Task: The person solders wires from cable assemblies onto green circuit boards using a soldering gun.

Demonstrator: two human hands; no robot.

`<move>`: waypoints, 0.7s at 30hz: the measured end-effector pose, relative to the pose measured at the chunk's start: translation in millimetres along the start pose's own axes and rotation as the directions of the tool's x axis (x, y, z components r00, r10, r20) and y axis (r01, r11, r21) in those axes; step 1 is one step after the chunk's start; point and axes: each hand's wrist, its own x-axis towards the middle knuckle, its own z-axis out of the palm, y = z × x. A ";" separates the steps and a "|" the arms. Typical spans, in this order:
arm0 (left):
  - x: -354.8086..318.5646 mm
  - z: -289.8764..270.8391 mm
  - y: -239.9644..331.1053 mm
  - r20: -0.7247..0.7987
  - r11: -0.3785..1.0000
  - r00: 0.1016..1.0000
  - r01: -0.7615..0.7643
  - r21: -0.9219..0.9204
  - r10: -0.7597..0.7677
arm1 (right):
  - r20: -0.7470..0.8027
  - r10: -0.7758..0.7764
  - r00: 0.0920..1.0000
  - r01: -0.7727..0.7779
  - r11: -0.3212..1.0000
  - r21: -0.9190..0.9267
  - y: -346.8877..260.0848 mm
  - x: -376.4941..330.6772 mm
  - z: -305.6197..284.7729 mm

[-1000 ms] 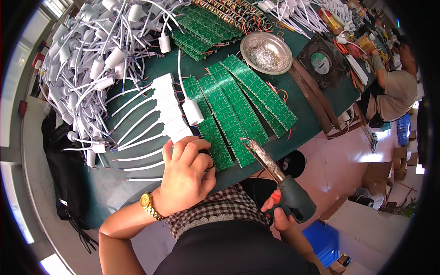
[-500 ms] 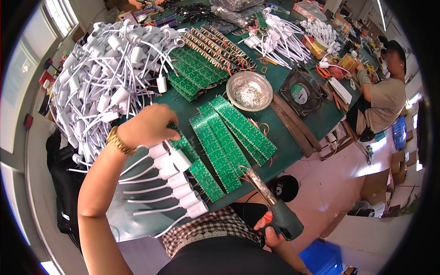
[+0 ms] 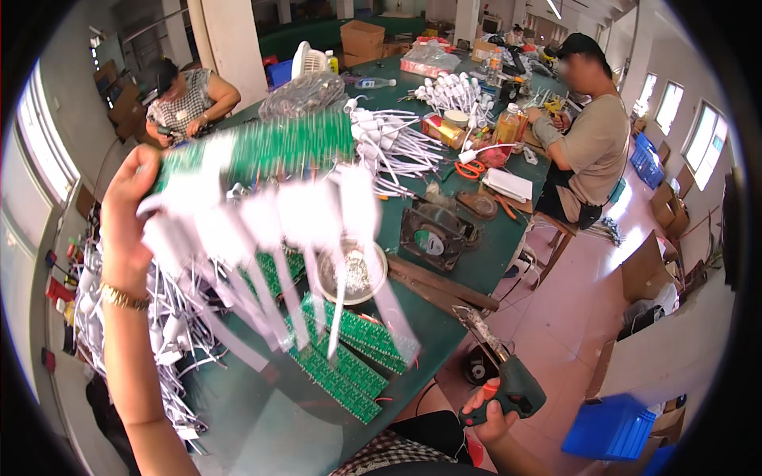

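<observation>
While we look down from the head camera, our left hand (image 3: pixel 131 210) grips one end of a long green circuit board (image 3: pixel 262 151), raised above the green table (image 3: pixel 444 317), its white wired parts (image 3: pixel 317 222) dangling and blurred. Our right hand (image 3: pixel 490 419) clenches a dark soldering gun (image 3: pixel 508 381) below the table edge, near a metal bowl (image 3: pixel 355 274).

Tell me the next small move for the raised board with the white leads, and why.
Probably lower it onto bare green table and steady it. The left hand holds the green board strip up by one end, its white leads blurred and dangling; the right hand grips the soldering gun low.
</observation>
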 end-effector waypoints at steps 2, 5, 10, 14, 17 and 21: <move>64.4 27.3 -30.6 -0.062 0.990 0.996 0.051 -0.134 -0.060 | -0.071 -0.051 0.996 0.050 0.998 -0.023 -5.9 7.2 -3.6; 155.3 69.9 -102.3 0.040 0.829 0.976 0.205 -0.521 -0.216 | -0.211 -0.099 0.972 0.091 0.995 -0.050 -9.2 6.7 -6.2; 256.0 44.8 -268.8 -0.162 0.862 0.886 0.356 -0.360 -0.434 | -0.283 -0.129 0.950 0.106 0.990 -0.098 -17.6 16.2 -3.3; 203.6 88.5 -269.4 -0.202 0.713 0.715 0.694 0.098 -0.669 | -0.279 -0.054 0.959 0.073 0.995 0.061 -27.6 16.1 3.0; 146.8 38.8 -223.1 0.132 0.597 0.988 -0.060 0.800 -0.077 | -0.273 -0.090 0.958 0.099 0.995 0.018 -8.4 37.2 9.4; 20.4 34.0 -139.2 0.674 0.250 0.739 -0.650 0.718 -0.016 | -0.216 -0.127 0.968 0.123 0.992 -0.032 -4.8 48.3 14.9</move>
